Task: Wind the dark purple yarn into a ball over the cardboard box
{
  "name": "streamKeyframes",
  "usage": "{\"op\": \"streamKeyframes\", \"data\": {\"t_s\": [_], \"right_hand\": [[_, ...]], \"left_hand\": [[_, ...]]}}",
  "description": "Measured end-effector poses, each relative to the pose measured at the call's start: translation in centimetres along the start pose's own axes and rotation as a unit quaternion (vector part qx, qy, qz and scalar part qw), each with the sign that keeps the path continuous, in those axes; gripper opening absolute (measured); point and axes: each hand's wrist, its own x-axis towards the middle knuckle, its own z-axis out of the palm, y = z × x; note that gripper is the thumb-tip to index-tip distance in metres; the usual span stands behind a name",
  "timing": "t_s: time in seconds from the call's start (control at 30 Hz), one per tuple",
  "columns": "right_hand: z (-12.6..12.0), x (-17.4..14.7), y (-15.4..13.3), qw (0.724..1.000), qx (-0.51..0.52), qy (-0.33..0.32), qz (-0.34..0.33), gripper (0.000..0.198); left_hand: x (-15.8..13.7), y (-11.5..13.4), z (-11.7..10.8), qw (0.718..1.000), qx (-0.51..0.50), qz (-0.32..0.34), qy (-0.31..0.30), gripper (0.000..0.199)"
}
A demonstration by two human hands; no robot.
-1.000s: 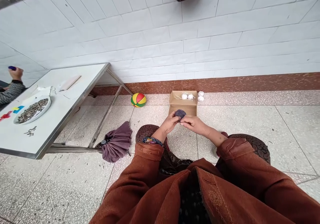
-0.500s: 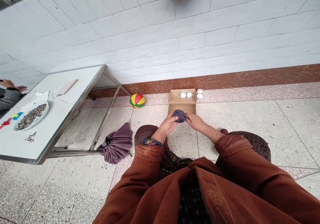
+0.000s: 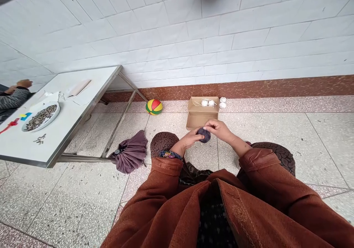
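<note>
A dark purple-grey ball of yarn (image 3: 205, 135) rests in my left hand (image 3: 189, 138), whose fingers are closed around its left side. At the ball's upper right edge, my right hand (image 3: 219, 128) pinches with thumb and forefinger, apparently on a strand of the yarn; the strand itself is too fine to make out. Just beyond both hands an open cardboard box (image 3: 193, 121) lies on the floor. White balls of yarn (image 3: 208, 103) sit in its far part with a loose thread, and more white balls (image 3: 222, 102) lie to the right, outside the box.
On the left stands a metal-framed table (image 3: 72, 128) holding a white dish (image 3: 56, 116) of seeds or shells. A person's hand (image 3: 24, 83) shows past it. A striped ball (image 3: 154, 107) lies by the tiled wall, and a folded purple umbrella (image 3: 132, 152) leans near the table leg.
My right hand has moved from the ball's right side up over its top edge. The yarn ball has turned in my left hand. My view has shifted slightly.
</note>
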Motion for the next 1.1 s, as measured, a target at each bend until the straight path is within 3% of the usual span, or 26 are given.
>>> {"op": "streamKeyframes", "data": {"t_s": [0.1,0.27,0.53,0.67,0.8,0.97,1.1], "right_hand": [[0.4,0.0,1.4,0.998,-0.018,0.041,0.040,0.027],[2.0,-0.6,2.7,0.990,-0.079,0.053,0.100,0.021],[2.7,-0.9,0.2,0.989,-0.133,-0.071,0.002,0.021],[2.1,-0.1,-0.9,0.977,-0.154,-0.137,-0.060,0.019],[2.3,0.4,-1.6,0.977,-0.103,-0.155,-0.103,0.022],[2.4,1.1,-2.2,0.983,-0.051,-0.140,-0.104,0.031],[1.2,2.0,-2.1,0.993,-0.004,-0.088,-0.082,0.032]], "left_hand": [[-0.4,-0.1,0.4,0.996,-0.076,-0.023,-0.029,0.061],[-0.7,1.4,0.7,0.985,-0.174,-0.005,-0.016,0.068],[-0.7,5.8,-1.5,0.973,-0.224,0.020,0.051,0.038],[0.7,4.7,-1.9,0.968,-0.214,0.021,0.128,0.036],[2.1,2.7,-1.5,0.966,-0.177,0.032,0.184,0.041],[2.5,1.7,-1.2,0.974,-0.147,0.022,0.170,0.046],[2.3,1.7,-0.8,0.990,-0.104,-0.031,0.092,0.056]]}}
